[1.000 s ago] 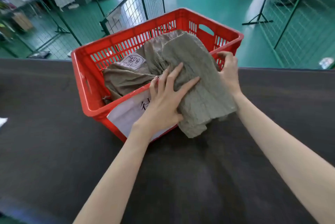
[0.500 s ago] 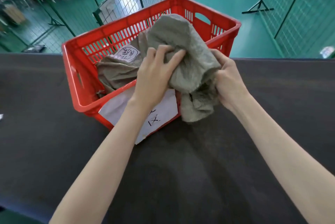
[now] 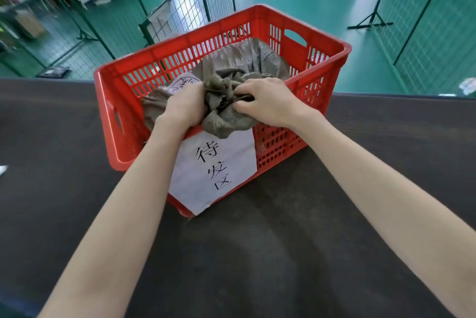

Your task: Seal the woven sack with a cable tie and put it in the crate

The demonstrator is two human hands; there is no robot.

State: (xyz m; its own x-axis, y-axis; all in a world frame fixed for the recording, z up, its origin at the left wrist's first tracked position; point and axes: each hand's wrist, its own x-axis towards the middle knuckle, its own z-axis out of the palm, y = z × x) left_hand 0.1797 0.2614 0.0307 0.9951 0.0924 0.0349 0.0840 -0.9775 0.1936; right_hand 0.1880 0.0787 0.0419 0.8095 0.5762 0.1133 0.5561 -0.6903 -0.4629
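A grey-brown woven sack [image 3: 247, 62] lies inside the red plastic crate [image 3: 164, 60] on the dark table. Its bunched end rises over the crate's near rim, and a small flap hangs outside. My left hand [image 3: 185, 106] grips the bunched fabric on the left. My right hand [image 3: 268, 103] clutches the same bunch from the right. A white handwritten label [image 3: 184, 83] shows on the sack behind my left hand. No cable tie is visible.
A white paper sign [image 3: 219, 173] with handwritten characters hangs on the crate's near wall. The dark table [image 3: 257, 253] stretches wide around the crate. Beyond its far edge are green wire fence panels [image 3: 195, 0] and a green floor.
The sack's overhanging part has been gathered and pulled up over the crate's rim. Both hands moved together onto the bunched end. The paper sign is now uncovered.
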